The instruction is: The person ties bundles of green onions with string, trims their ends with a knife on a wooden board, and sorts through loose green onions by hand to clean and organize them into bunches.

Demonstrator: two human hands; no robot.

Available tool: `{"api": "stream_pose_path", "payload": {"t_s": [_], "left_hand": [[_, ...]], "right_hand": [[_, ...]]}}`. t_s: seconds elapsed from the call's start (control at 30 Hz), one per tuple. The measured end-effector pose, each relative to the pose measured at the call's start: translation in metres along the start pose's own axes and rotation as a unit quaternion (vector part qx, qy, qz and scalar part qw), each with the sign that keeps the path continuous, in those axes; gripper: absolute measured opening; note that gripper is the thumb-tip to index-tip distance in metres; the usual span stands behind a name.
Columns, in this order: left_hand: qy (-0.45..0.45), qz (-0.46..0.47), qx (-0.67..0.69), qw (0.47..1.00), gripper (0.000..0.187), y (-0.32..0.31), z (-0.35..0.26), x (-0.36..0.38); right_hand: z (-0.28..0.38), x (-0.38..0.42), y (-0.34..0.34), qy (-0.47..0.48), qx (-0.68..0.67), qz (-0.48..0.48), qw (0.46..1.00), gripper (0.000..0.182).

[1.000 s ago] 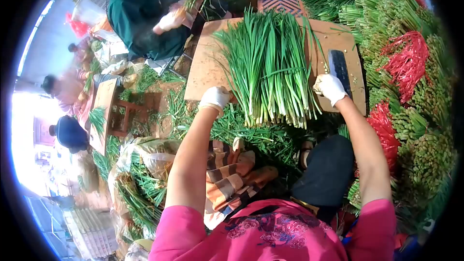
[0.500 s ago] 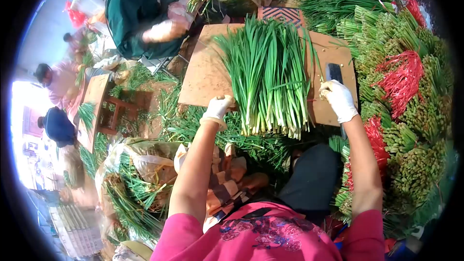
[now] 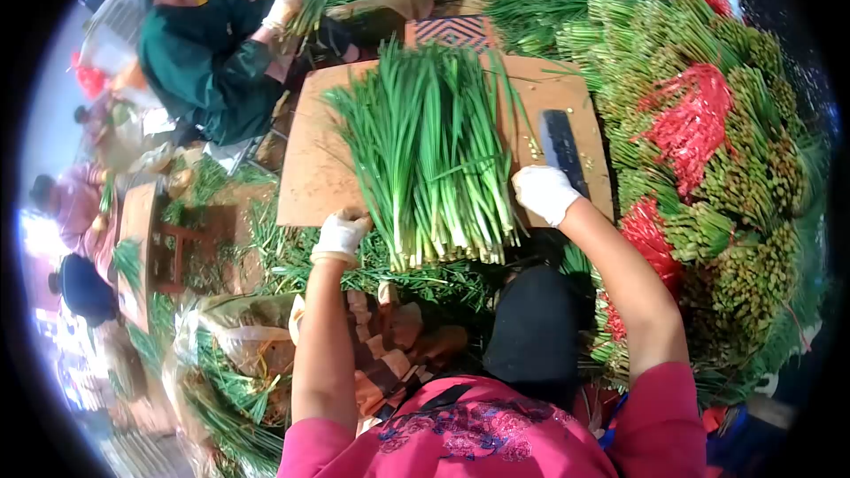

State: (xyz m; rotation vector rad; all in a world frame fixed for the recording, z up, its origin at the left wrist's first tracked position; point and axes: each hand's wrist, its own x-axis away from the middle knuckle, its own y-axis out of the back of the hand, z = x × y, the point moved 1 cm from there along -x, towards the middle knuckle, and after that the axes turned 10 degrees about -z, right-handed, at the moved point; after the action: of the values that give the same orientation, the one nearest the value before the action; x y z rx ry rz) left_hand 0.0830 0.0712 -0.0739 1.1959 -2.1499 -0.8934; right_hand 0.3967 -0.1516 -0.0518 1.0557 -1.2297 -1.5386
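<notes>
A broad bunch of green stalks [image 3: 434, 155] lies on a wooden board [image 3: 305, 150], its pale cut ends overhanging the near edge. My left hand [image 3: 342, 235], in a white glove, is at the board's near edge, left of the stalk ends, with fingers curled; what they hold, if anything, is hidden. My right hand [image 3: 546, 195], also gloved, rests against the right side of the bunch near the pale ends, its fingers bent and partly hidden. A dark flat blade [image 3: 563, 146] lies on the board beyond the right hand.
Bundled stalks [image 3: 753, 177] with red ties [image 3: 695, 124] are piled at the right. A co-worker in green [image 3: 208, 62] handles stalks at the upper left. A plastic bag of greens [image 3: 230, 363] stands at the lower left. Other people and a small table [image 3: 137, 221] are further left.
The view has shifted, so the board appears further left. My right hand has moved in from the blade's side to the bunch. The co-worker's gloved hand has moved up to the stalks.
</notes>
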Motion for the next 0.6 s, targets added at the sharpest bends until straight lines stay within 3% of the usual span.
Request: {"api": "stream_pose_path", "payload": {"t_s": [0.03, 0.07, 0.17, 0.23, 0.27, 0.3, 0.37, 0.43, 0.5, 0.57, 0.6], "left_hand": [[-0.014, 0.046, -0.061, 0.997, 0.027, 0.006, -0.007, 0.004], [-0.120, 0.096, -0.188, 0.970, 0.025, 0.001, 0.006, 0.001], [-0.197, 0.293, -0.261, 0.898, 0.022, 0.039, -0.037, 0.040], [-0.160, 0.373, -0.262, 0.876, 0.022, 0.040, -0.020, 0.064], [-0.200, 0.422, -0.354, 0.810, 0.021, 0.053, -0.035, 0.081], [-0.203, 0.399, -0.355, 0.820, 0.022, 0.076, -0.046, 0.095], [-0.079, 0.404, -0.203, 0.888, 0.027, 0.110, -0.037, 0.105], [-0.109, 0.367, -0.009, 0.924, 0.024, 0.142, -0.007, 0.099], [0.045, 0.240, 0.094, 0.965, 0.011, 0.172, -0.032, 0.102], [0.119, 0.124, 0.315, 0.933, 0.013, 0.191, -0.038, 0.099], [0.070, 0.116, 0.351, 0.927, 0.014, 0.198, -0.050, 0.096]], "right_hand": [[0.001, 0.001, -0.002, 0.007, 0.022, 0.032, 0.999, 0.010], [0.003, 0.005, -0.003, 0.018, 0.019, 0.039, 0.999, 0.013], [0.015, 0.016, 0.012, 0.014, -0.025, 0.102, 0.994, 0.017], [0.026, 0.018, 0.027, 0.004, -0.045, 0.139, 0.989, 0.019], [0.030, 0.019, 0.034, 0.018, -0.035, 0.165, 0.985, 0.019], [0.024, 0.023, 0.022, 0.027, -0.037, 0.187, 0.981, 0.020], [0.031, 0.024, 0.030, 0.017, 0.029, 0.276, 0.961, 0.026], [0.034, 0.023, 0.051, 0.011, 0.014, 0.234, 0.972, 0.023], [0.029, 0.016, 0.071, -0.031, -0.049, 0.254, 0.966, 0.023], [0.017, 0.007, 0.074, 0.077, 0.050, 0.222, 0.971, 0.024], [0.003, 0.011, 0.085, 0.114, 0.109, 0.210, 0.965, 0.024]]}}
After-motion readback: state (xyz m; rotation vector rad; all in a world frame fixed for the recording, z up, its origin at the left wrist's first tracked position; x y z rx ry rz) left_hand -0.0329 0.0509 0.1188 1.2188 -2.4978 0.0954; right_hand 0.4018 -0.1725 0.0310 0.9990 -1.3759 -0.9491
